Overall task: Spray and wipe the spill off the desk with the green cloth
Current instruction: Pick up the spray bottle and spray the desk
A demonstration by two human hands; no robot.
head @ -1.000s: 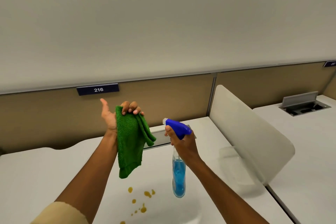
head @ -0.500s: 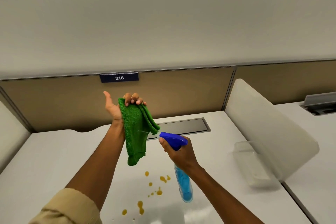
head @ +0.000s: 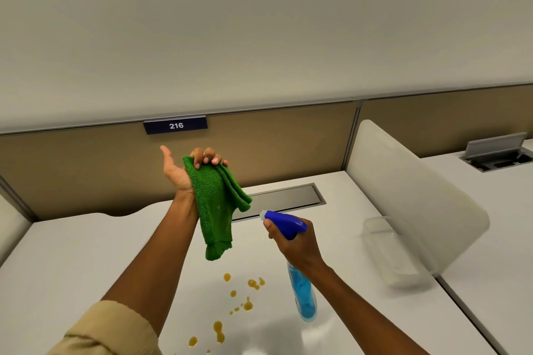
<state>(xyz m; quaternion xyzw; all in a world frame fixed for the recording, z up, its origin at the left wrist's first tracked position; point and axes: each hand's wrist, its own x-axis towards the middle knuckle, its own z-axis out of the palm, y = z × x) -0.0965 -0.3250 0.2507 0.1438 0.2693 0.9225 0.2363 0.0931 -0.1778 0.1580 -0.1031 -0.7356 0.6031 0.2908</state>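
Observation:
My left hand [head: 184, 170] is raised above the white desk [head: 72, 262], palm up, fingers curled over the top of the green cloth [head: 216, 204], which hangs down folded. My right hand [head: 297, 242] grips the spray bottle [head: 302, 294] by its dark blue trigger head, with the white nozzle pointing left at the cloth, a short gap apart. The clear bottle of blue liquid hangs below my hand. The spill [head: 245, 297], several orange-yellow drops, lies on the desk below the cloth and left of the bottle.
A tan partition with a "216" plate [head: 176, 125] backs the desk. A grey cable hatch [head: 282, 199] is set in the desk behind my hands. At the right a frosted divider panel [head: 409, 193] separates the neighbouring desk, whose cable box [head: 496, 153] stands open.
The spray bottle has swung down and left, so that its nozzle faces the cloth. The cloth stays held up in my left hand. The view has shifted slightly.

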